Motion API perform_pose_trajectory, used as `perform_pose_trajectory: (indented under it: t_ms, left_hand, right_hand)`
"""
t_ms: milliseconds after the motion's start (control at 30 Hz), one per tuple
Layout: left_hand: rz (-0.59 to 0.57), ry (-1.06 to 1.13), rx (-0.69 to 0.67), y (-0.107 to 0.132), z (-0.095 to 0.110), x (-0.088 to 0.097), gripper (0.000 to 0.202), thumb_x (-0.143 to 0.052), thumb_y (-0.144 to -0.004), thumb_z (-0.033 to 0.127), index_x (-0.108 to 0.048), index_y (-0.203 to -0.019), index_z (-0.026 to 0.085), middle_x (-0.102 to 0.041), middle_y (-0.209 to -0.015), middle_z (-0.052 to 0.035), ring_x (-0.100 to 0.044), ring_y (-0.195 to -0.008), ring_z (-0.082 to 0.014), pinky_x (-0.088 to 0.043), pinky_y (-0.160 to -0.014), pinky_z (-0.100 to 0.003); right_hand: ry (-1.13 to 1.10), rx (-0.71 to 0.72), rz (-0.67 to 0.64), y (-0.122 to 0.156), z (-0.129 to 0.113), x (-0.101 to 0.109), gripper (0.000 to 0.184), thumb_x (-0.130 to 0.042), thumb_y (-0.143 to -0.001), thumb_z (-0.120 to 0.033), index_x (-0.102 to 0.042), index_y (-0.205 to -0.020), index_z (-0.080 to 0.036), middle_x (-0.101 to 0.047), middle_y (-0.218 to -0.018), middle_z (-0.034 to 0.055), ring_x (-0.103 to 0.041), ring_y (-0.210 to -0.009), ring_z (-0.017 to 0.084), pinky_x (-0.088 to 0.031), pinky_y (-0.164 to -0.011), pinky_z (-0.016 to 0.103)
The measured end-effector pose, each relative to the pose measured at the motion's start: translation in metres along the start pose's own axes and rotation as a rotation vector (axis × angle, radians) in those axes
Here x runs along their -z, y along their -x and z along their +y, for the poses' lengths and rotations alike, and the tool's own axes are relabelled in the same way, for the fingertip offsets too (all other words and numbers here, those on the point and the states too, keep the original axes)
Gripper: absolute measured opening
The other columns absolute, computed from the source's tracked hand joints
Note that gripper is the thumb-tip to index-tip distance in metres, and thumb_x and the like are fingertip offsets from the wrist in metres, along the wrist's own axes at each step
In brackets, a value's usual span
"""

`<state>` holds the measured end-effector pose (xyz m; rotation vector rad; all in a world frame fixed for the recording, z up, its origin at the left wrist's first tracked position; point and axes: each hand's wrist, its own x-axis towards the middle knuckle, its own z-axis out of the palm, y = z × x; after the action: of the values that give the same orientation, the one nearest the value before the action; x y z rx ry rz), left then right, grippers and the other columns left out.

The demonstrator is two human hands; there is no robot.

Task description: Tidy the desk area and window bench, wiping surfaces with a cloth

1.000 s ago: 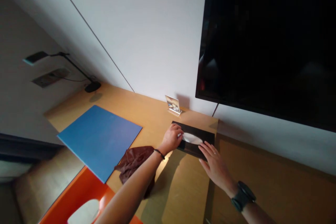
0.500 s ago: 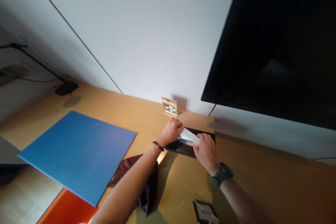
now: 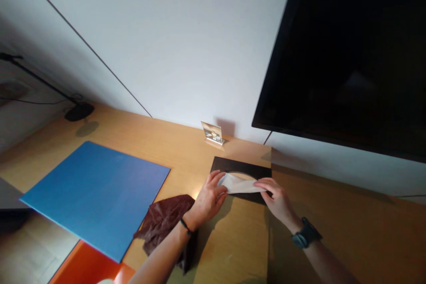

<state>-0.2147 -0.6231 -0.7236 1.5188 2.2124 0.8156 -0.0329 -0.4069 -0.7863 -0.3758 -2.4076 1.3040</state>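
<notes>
A flat black tissue box (image 3: pixel 244 169) lies on the wooden desk (image 3: pixel 229 239) near the wall. A white tissue (image 3: pixel 238 184) stretches across its front edge. My left hand (image 3: pixel 209 197) pinches the tissue's left end, and my right hand (image 3: pixel 276 195) pinches its right end. Both hands have their fingers closed on it. A dark watch sits on my right wrist and a thin black band on my left.
A crumpled brown cloth (image 3: pixel 166 222) lies by my left forearm. A blue board (image 3: pixel 96 193) covers the desk's left part, over something orange (image 3: pixel 86 266). A small card stand (image 3: pixel 212 133) is by the wall, a black screen (image 3: pixel 353 53) hangs above, and a lamp base (image 3: pixel 79 111) sits far left.
Both hands have drawn back from the box toward me and moved apart, with the tissue spread out between them. The view has shifted slightly.
</notes>
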Motion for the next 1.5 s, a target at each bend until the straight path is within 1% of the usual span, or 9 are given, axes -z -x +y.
perform_pose_trajectory:
  t_ms: [367,833,1000,1100,1200,1300,1367,1433,1500]
  left_hand:
    - [0.053,0.241,0.28,-0.017,-0.007,0.002,0.016,-0.052,-0.089,0.02,-0.062,-0.077,0.017,-0.054,-0.134,-0.0122,-0.036,-0.133,-0.0265,-0.033,-0.113,-0.051]
    - [0.076,0.322,0.365,-0.007,-0.01,0.005,0.015,-0.053,-0.087,0.023,-0.06,-0.075,0.017,-0.051,-0.137,-0.0124,-0.035,-0.134,-0.0266,-0.031,-0.113,-0.051]
    - [0.089,0.302,0.343,-0.007,-0.005,0.009,0.012,-0.054,-0.086,0.021,-0.058,-0.076,0.017,-0.053,-0.135,-0.0125,-0.037,-0.133,-0.0264,-0.033,-0.112,-0.05]
    - [0.097,0.274,0.31,-0.007,-0.003,0.009,0.012,-0.052,-0.087,0.021,-0.058,-0.076,0.018,-0.053,-0.135,-0.0119,-0.036,-0.133,-0.026,-0.035,-0.111,-0.05]
    - [0.092,0.227,0.28,-0.011,-0.002,0.009,0.012,-0.052,-0.087,0.019,-0.058,-0.077,0.018,-0.054,-0.134,-0.012,-0.037,-0.133,-0.0263,-0.036,-0.111,-0.05]
    - [0.148,0.143,0.256,-0.02,0.004,0.015,0.012,-0.051,-0.089,0.019,-0.058,-0.079,0.018,-0.056,-0.131,-0.0118,-0.039,-0.131,-0.026,-0.038,-0.109,-0.048]
    - [0.279,0.056,0.228,-0.023,0.014,0.021,0.011,-0.05,-0.09,0.018,-0.058,-0.084,0.019,-0.058,-0.126,-0.012,-0.043,-0.127,-0.0253,-0.041,-0.107,-0.046]
    - [0.411,-0.031,0.19,-0.018,0.028,0.025,0.009,-0.049,-0.092,0.018,-0.058,-0.09,0.019,-0.061,-0.112,-0.0112,-0.051,-0.114,-0.0237,-0.045,-0.099,-0.043]
    - [0.427,-0.071,0.172,-0.005,0.042,0.024,0.009,-0.048,-0.093,0.017,-0.056,-0.09,0.02,-0.062,-0.092,-0.0076,-0.056,-0.093,-0.0209,-0.049,-0.085,-0.037]
  right_hand:
    - [0.098,-0.133,-0.057,-0.043,0.014,-0.006,0.023,-0.05,-0.093,-0.03,-0.067,-0.083,-0.017,-0.065,-0.085,0.0067,-0.061,-0.076,0.022,-0.044,-0.067,0.031]
    - [0.372,-0.084,-0.289,-0.064,0.001,-0.002,0.021,-0.067,-0.09,-0.014,-0.063,-0.069,-0.017,-0.054,-0.067,0.0001,-0.052,-0.065,0.017,-0.034,-0.061,0.028]
    - [0.463,0.02,-0.309,-0.065,-0.015,0.001,0.017,-0.078,-0.08,-0.013,-0.066,-0.093,-0.017,-0.059,-0.08,0.0035,-0.055,-0.079,0.024,-0.043,-0.072,0.034]
    - [0.457,0.118,-0.235,-0.056,-0.032,-0.008,0.029,-0.06,-0.092,-0.01,-0.057,-0.12,-0.009,-0.059,-0.114,0.012,-0.051,-0.108,0.028,-0.043,-0.097,0.041]
    - [0.349,0.263,-0.216,-0.039,-0.045,-0.031,0.037,-0.04,-0.1,-0.011,-0.045,-0.137,-0.008,-0.05,-0.136,0.0123,-0.042,-0.126,0.023,-0.037,-0.111,0.041]
    - [0.265,0.245,-0.178,-0.023,-0.046,-0.057,0.039,-0.035,-0.101,-0.014,-0.043,-0.139,-0.007,-0.051,-0.135,0.0139,-0.047,-0.123,0.025,-0.044,-0.105,0.045]
    - [0.251,0.175,-0.138,-0.018,-0.044,-0.067,0.038,-0.033,-0.102,-0.014,-0.045,-0.137,-0.006,-0.055,-0.131,0.0139,-0.053,-0.116,0.025,-0.047,-0.1,0.046]
    - [0.238,0.129,-0.098,-0.017,-0.041,-0.071,0.037,-0.031,-0.102,-0.014,-0.05,-0.133,-0.008,-0.059,-0.126,0.0122,-0.057,-0.109,0.024,-0.048,-0.097,0.045]
    - [0.225,0.088,-0.061,-0.019,-0.039,-0.07,0.035,-0.03,-0.103,-0.016,-0.056,-0.126,-0.01,-0.063,-0.119,0.0105,-0.061,-0.102,0.025,-0.05,-0.091,0.044]
